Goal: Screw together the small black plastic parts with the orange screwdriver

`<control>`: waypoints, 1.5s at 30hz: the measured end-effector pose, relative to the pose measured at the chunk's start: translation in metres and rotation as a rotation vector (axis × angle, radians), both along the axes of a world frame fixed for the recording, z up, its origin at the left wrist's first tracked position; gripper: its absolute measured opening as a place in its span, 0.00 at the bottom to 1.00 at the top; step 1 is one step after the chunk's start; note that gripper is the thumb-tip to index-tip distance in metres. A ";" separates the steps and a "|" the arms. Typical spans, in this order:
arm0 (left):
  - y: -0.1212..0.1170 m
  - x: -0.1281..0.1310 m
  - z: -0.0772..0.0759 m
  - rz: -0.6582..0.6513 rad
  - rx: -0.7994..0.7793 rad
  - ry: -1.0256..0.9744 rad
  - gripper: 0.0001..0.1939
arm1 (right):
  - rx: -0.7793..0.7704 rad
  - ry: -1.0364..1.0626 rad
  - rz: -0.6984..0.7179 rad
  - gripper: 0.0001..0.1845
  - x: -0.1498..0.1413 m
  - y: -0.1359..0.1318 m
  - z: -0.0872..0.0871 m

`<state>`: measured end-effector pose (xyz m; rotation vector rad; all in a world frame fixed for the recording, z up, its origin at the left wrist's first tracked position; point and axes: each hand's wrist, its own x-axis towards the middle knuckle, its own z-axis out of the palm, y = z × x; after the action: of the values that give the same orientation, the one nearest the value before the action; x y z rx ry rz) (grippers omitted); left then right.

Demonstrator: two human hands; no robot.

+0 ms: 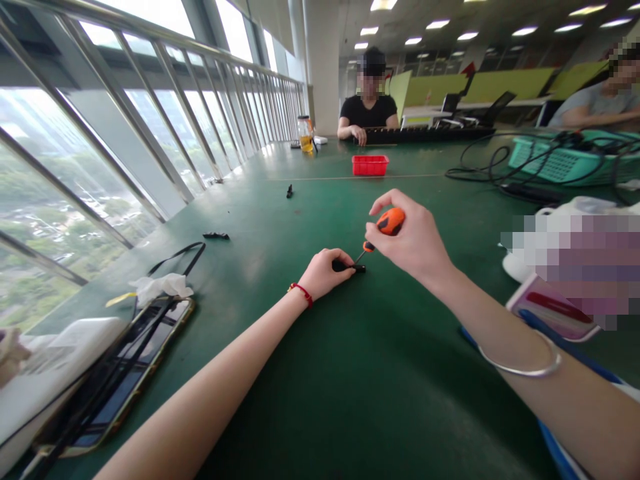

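My left hand [327,272] is closed on a small black part [359,269], pressing it against the green tabletop [280,373]. Most of that part is hidden under the fingers, so its exact kind does not show. Above it, my right hand [415,233] grips a screwdriver [391,221] with an orange and black handle. The driver tilts down to the left, and its thin shaft meets the black part beside my left fingertips. Whether the tip sits in a screw is too small to make out.
Small black pieces [216,235] lie farther left. A red bin [370,165] stands beyond my hands. A phone [135,373] lies at near left, and a teal basket [560,160] with cables at far right. A person [369,110] sits opposite; metal railing [165,67] borders the left.
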<state>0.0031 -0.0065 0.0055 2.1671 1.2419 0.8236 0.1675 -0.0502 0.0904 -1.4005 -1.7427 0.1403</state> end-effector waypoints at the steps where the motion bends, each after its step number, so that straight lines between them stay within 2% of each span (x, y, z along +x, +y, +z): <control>1: 0.000 0.000 0.000 -0.002 -0.001 -0.002 0.04 | 0.001 -0.002 0.003 0.14 0.000 -0.001 0.000; 3: 0.000 0.000 0.000 -0.008 -0.002 -0.007 0.04 | 0.003 -0.007 -0.004 0.22 -0.001 -0.001 0.000; 4: 0.000 0.000 0.000 -0.008 0.000 -0.007 0.04 | 0.006 -0.010 -0.018 0.22 -0.001 -0.001 0.000; 7: 0.000 0.000 0.000 0.000 0.008 0.008 0.04 | 0.023 -0.008 -0.076 0.15 -0.001 0.000 -0.001; 10: -0.001 0.000 0.000 0.007 0.011 0.022 0.05 | 0.035 0.014 -0.047 0.10 -0.001 0.001 -0.002; 14: -0.002 -0.001 0.000 0.013 0.013 0.023 0.05 | 0.026 0.028 -0.010 0.18 -0.001 0.001 -0.001; 18: -0.001 -0.001 0.000 0.019 0.008 0.032 0.05 | 0.069 0.001 -0.060 0.14 -0.001 0.000 -0.002; 20: -0.001 -0.001 0.000 0.017 0.003 0.030 0.05 | 0.083 0.016 -0.035 0.09 -0.002 -0.001 -0.003; 24: -0.001 -0.001 0.000 0.003 0.000 0.008 0.05 | 0.047 0.058 0.011 0.21 -0.003 -0.001 -0.005; 28: -0.001 -0.001 0.000 0.010 0.005 0.013 0.05 | 0.060 0.034 -0.044 0.14 -0.004 0.000 -0.006; 31: -0.001 -0.001 0.001 0.012 0.003 0.017 0.05 | 0.091 0.053 0.008 0.08 -0.004 0.000 -0.008; 35: -0.001 -0.001 0.000 -0.003 0.001 0.002 0.05 | 0.111 0.116 0.044 0.19 -0.006 -0.001 -0.010; 40: -0.001 -0.001 -0.001 0.011 0.015 0.020 0.05 | 0.123 0.110 -0.054 0.12 -0.008 -0.002 -0.011; 42: 0.000 -0.001 -0.001 0.006 0.014 0.020 0.05 | 0.116 0.146 -0.011 0.09 -0.008 -0.003 -0.011; 44: 0.000 -0.001 -0.002 0.001 0.016 0.013 0.04 | 0.068 0.192 0.053 0.15 -0.008 -0.002 -0.011; 45: 0.000 -0.001 -0.002 0.001 0.020 0.012 0.04 | 0.015 0.203 0.084 0.15 -0.007 -0.001 -0.010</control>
<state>0.0022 -0.0068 0.0037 2.1900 1.2453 0.8279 0.1605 -0.0509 0.0805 -1.2566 -1.6310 0.3039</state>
